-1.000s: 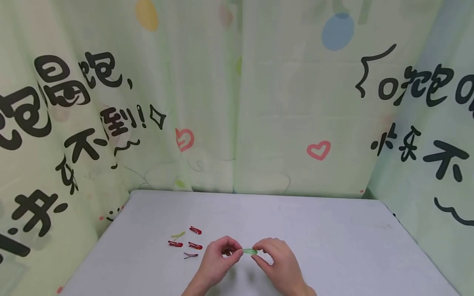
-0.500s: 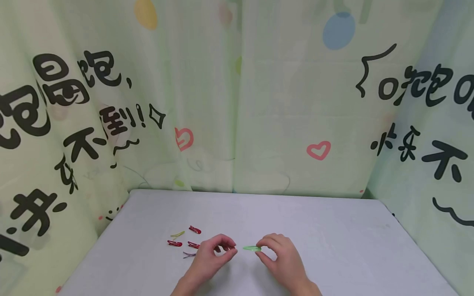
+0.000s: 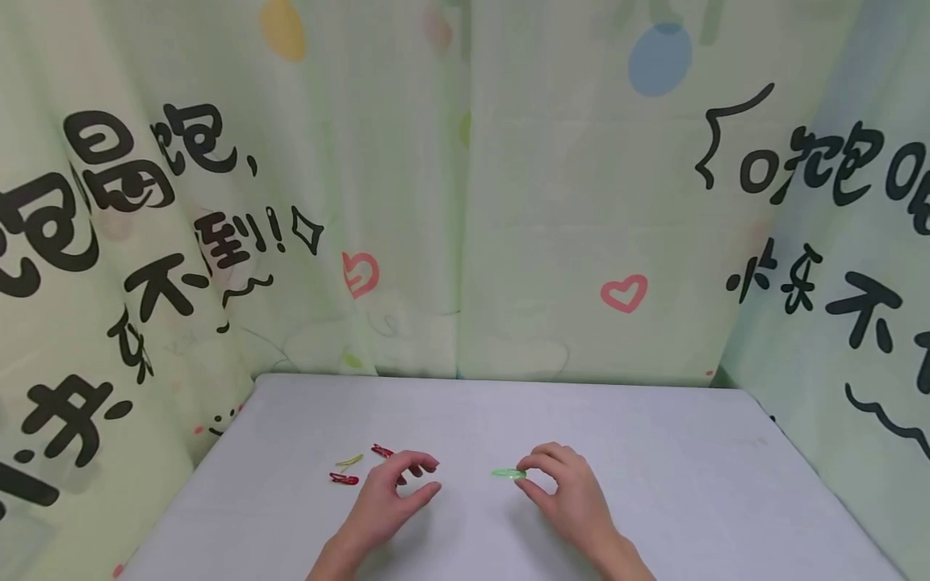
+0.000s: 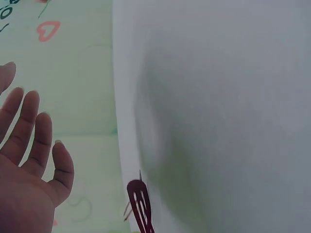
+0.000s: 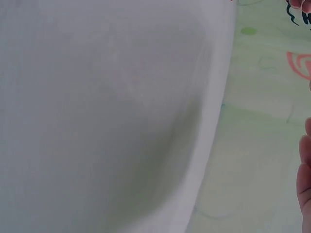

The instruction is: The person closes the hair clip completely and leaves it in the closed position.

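Over tbl [image 3: 668,476], L grip [image 3: 385,497] spread; R grip [image 3: 567,494] pinches green clip [image 3: 506,474].

The clip [image 3: 504,474] is bright green, slim and elongated, with a paler strip along its middle. It is pinched at its right end between the thumb and fingers of the right hand [image 3: 563,484], which cover that tip. The rest shows — a narrow length lying nearly level in the head view, its free end pointing left. It is held above the white table [image 3: 654,452]; whether it is snapped open is too small to tell.
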`<state>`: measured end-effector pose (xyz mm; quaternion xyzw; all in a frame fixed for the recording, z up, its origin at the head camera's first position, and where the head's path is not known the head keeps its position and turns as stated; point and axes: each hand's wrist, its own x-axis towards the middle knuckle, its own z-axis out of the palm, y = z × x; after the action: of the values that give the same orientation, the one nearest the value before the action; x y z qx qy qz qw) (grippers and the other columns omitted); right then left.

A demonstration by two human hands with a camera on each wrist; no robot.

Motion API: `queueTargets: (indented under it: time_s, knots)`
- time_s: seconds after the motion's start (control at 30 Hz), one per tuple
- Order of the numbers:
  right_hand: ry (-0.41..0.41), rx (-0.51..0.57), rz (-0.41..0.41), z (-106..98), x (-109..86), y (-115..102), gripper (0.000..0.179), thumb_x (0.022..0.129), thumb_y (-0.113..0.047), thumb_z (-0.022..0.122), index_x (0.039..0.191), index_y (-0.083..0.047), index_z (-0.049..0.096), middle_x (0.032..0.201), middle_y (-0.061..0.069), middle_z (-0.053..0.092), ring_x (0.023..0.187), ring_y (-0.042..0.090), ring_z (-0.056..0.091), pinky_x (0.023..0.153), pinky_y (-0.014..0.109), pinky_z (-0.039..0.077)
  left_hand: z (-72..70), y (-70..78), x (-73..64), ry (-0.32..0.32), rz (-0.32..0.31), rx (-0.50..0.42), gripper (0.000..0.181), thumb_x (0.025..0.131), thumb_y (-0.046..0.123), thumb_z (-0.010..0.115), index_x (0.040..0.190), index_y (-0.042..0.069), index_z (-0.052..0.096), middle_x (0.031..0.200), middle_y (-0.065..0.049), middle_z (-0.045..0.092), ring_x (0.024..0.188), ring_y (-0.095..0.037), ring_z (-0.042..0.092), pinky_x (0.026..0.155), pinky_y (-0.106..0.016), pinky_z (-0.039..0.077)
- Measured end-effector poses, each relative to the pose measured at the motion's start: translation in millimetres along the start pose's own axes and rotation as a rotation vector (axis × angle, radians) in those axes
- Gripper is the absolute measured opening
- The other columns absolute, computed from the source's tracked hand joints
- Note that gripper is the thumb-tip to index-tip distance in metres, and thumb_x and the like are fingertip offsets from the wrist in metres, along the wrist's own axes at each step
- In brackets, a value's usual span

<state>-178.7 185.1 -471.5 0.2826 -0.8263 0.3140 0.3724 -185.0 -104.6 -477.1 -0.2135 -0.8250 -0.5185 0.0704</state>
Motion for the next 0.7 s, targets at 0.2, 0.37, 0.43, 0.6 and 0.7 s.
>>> queueTargets:
  time_s: [0.2,0.37,0.43,0.6,0.7]
  knots:
    - [-0.008,0.008,0.041,-1.0,-1.8,12.7,0.037,0.062,0.000,0.092,0.087,-0.020,0.074,0.088,-0.012,0.064,0.076,0.013,0.057,0.068,0.027,0.046,-12.1,-8.2,-4.3,0.033,0.008,0.030,0.025,0.089,0.013,0.078,0.111,0.020,0.070,0.105,-0.006,0.069,0.097,-0.029,0.059,0.080,-0.038,0.052]
    - [-0.007,0.000,0.064,-1.8,-1.4,20.1,0.041,0.059,0.003,0.093,0.087,-0.021,0.074,0.088,-0.012,0.064,0.076,0.014,0.058,0.068,0.025,0.045,-26.5,-16.0,-8.2,0.080,0.002,0.048,0.027,0.087,0.008,0.079,0.111,0.017,0.070,0.104,-0.006,0.068,0.095,-0.029,0.058,0.079,-0.037,0.055]
    - [-0.009,-0.008,0.075,-2.1,-0.8,22.5,0.042,0.059,0.003,0.093,0.087,-0.021,0.074,0.088,-0.012,0.064,0.076,0.013,0.058,0.067,0.026,0.046,-33.1,-18.2,-10.0,0.096,-0.032,0.068,0.028,0.087,0.008,0.080,0.110,0.020,0.071,0.104,-0.002,0.068,0.096,-0.028,0.058,0.081,-0.037,0.052]
    - [-0.020,-0.024,0.113,-3.5,2.0,28.1,0.041,0.061,0.003,0.093,0.087,-0.022,0.074,0.089,-0.012,0.064,0.078,0.016,0.059,0.067,0.029,0.047,-50.3,-23.6,-12.2,0.102,-0.099,0.104,0.028,0.088,0.009,0.079,0.112,0.022,0.072,0.110,0.001,0.069,0.101,-0.029,0.056,0.081,-0.035,0.048]
    - [-0.040,-0.021,0.148,-4.2,3.0,31.5,0.038,0.063,0.001,0.093,0.088,-0.021,0.074,0.090,-0.012,0.064,0.078,0.019,0.060,0.067,0.030,0.048,-61.5,-28.9,-12.7,0.114,-0.123,0.137,0.028,0.088,0.007,0.079,0.114,0.016,0.072,0.110,-0.001,0.068,0.102,-0.029,0.057,0.081,-0.032,0.053]
